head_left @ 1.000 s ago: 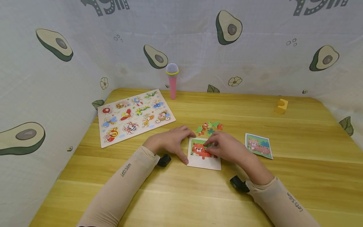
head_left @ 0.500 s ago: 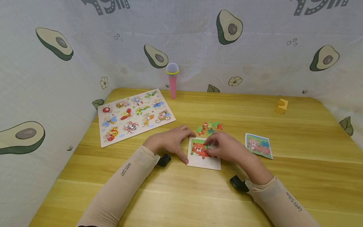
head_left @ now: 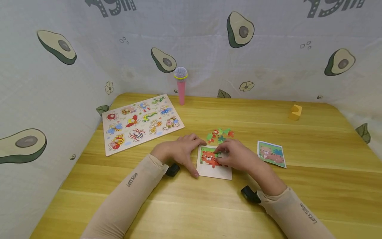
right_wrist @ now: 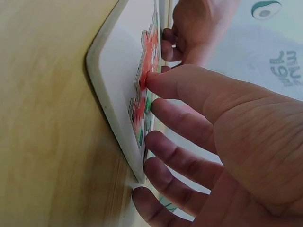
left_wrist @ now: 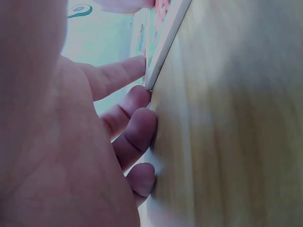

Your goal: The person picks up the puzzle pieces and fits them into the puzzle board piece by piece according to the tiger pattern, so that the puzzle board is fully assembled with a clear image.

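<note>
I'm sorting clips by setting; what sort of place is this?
Probably an indoor play corner, perhaps staged: avocado-print cloth hung as a backdrop, an insect puzzle board and a part-built tiger jigsaw.

And over on the far left lies a pale wooden board (head_left: pixel 141 125) of colourful insects, set at a slant on the wood-grain table (head_left: pixel 191 212). Just beyond its right corner stands a toy microphone (head_left: pixel 181 91), upright, pink handle, yellow ring, grey head! Out to the far right sits a notched yellow block (head_left: pixel 295 113); behind it all hangs pale cloth (head_left: pixel 203 36) printed with avocados, flowers and leaves.
</note>
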